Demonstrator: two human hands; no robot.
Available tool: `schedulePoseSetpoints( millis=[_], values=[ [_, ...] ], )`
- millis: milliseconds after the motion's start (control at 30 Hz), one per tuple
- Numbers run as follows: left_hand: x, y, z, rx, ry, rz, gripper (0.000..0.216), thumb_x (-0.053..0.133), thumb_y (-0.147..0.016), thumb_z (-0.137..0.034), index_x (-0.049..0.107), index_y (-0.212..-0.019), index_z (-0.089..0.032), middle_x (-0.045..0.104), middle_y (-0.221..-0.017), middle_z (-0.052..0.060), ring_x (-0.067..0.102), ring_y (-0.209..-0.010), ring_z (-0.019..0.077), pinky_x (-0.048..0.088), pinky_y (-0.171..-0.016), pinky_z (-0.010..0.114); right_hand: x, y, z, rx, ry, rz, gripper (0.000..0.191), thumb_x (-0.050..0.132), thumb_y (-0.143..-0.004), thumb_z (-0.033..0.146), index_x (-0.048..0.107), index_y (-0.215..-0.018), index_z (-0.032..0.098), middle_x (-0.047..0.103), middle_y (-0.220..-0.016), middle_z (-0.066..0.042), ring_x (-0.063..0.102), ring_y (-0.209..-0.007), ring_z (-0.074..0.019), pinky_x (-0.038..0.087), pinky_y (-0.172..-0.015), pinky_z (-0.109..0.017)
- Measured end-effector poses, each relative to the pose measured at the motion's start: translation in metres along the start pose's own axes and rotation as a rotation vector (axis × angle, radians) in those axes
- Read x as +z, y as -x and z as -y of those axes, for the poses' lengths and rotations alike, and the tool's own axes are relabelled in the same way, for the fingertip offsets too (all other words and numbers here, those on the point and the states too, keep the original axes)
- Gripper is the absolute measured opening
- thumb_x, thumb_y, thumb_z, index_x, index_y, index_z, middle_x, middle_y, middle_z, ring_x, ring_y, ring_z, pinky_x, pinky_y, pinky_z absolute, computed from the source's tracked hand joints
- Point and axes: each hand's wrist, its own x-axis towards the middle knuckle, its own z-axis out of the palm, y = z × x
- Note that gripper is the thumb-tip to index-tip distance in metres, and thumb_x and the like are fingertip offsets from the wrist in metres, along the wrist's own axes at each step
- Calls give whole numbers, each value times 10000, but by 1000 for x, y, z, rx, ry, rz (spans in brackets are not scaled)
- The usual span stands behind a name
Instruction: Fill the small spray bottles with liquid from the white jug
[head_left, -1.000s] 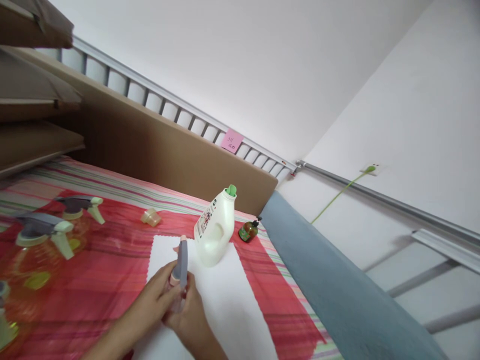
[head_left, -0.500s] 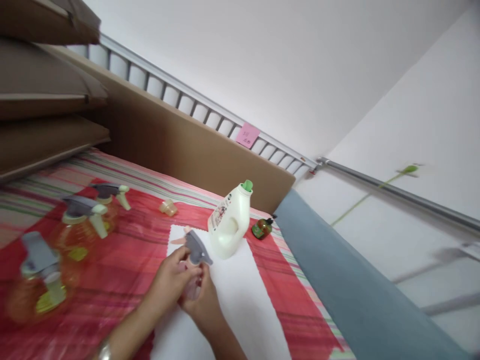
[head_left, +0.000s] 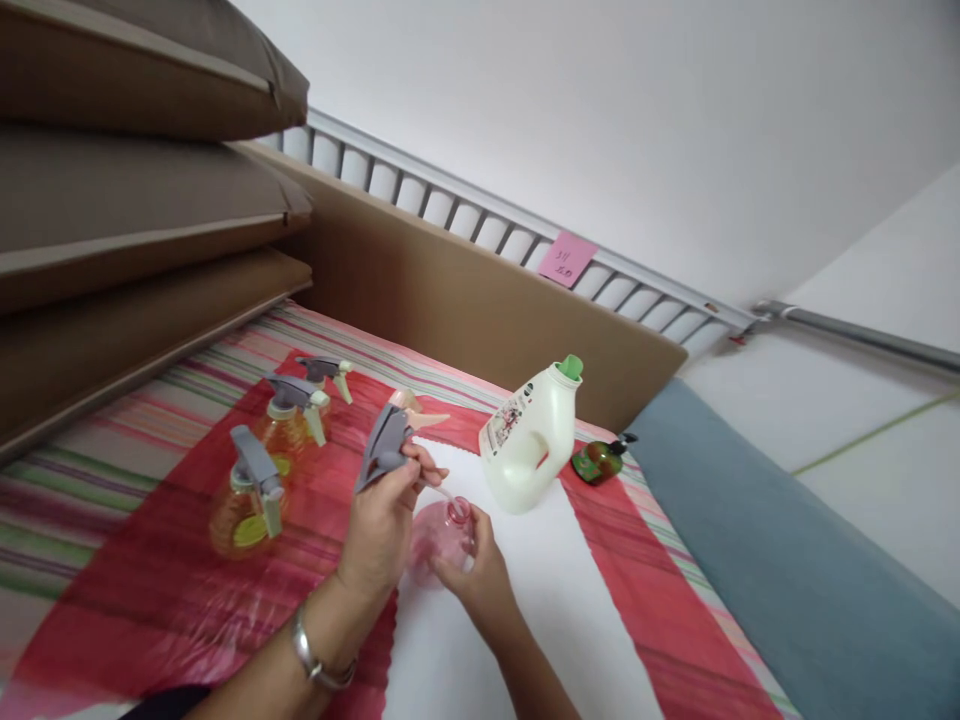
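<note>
My left hand (head_left: 381, 522) grips a grey spray trigger head (head_left: 384, 446) with a pink nozzle, lifted off its bottle; a thin dip tube runs from it down towards the bottle's neck. My right hand (head_left: 480, 572) is wrapped round a small pink transparent bottle (head_left: 442, 537) standing on a white cloth (head_left: 517, 610). A white jug with a green cap (head_left: 534, 437) stands just beyond the hands on the same cloth.
Three orange spray bottles with grey triggers (head_left: 251, 490) stand at the left on a red striped cover (head_left: 187, 580). A small green pump bottle (head_left: 598, 460) lies right of the jug. Brown cushions (head_left: 135, 200) are stacked left; a cardboard panel (head_left: 465, 310) and railing stand behind.
The trigger head has come up and off the pink bottle, with the dip tube drawn out. The view has swung left, showing more spray bottles and cushions.
</note>
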Motion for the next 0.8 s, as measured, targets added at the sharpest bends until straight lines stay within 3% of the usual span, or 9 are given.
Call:
schedulePoseSetpoints(
  millis=[167, 300, 400, 500, 600, 700, 800],
  values=[
    [1, -1, -11, -22, 117, 15, 149, 591, -761, -231, 540, -639, -161, 479, -523, -62, 441, -467, 68, 495, -653, 285, -5, 1, -5, -23, -7, -76, 638, 696, -570, 221, 458, -1162, 204, 596, -1149, -87, 562, -1052, -257, 472, -874, -394],
    [2, -4, -27, -30, 166, 9, 208, 529, -786, -320, 543, -639, -173, 486, -469, -54, 434, -392, 76, 469, -514, 251, -21, 3, -11, 34, 18, -119, 610, 698, -627, 321, 446, -1163, 174, 604, -1115, -109, 586, -1005, -259, 473, -878, -406],
    [0, -6, -30, -95, 139, 32, 190, 503, -782, -287, 563, -648, -167, 521, -476, -40, 423, -346, 74, 448, -446, 238, -33, 4, -15, 78, 54, -203, 631, 695, -638, 376, 438, -1175, 164, 592, -1127, -125, 588, -1001, -271, 473, -876, -413],
    [-3, -4, -16, -282, 22, 146, 185, 526, -771, -292, 613, -711, -139, 582, -524, -7, 473, -360, 91, 462, -448, 253, -34, 4, -21, 83, 55, -244, 642, 692, -641, 396, 438, -1183, 165, 577, -1147, -131, 579, -1020, -271, 473, -879, -411],
    [-5, 2, 9, -473, -115, 202, 287, 509, -799, -364, 642, -842, -114, 592, -473, 21, 552, -418, 143, 465, -472, 258, -28, 4, -26, 60, 40, -200, 660, 703, -631, 391, 439, -1195, 171, 567, -1177, -129, 559, -1064, -269, 473, -886, -399],
    [-4, 8, 30, -617, -159, 133, 343, 469, -827, -403, 632, -928, -119, 613, -471, 37, 597, -463, 176, 487, -491, 279, -25, 5, -30, 27, 0, -117, 668, 693, -641, 398, 438, -1222, 185, 550, -1223, -120, 527, -1123, -264, 463, -904, -388],
    [-4, 9, 39, -666, -67, 67, 292, 480, -830, -384, 624, -935, -152, 697, -700, 68, 649, -577, 189, 533, -569, 335, -34, 8, -31, 65, -49, -49, 696, 707, -624, 390, 444, -1240, 197, 536, -1263, -118, 521, -1142, -266, 460, -908, -394]
  ],
)
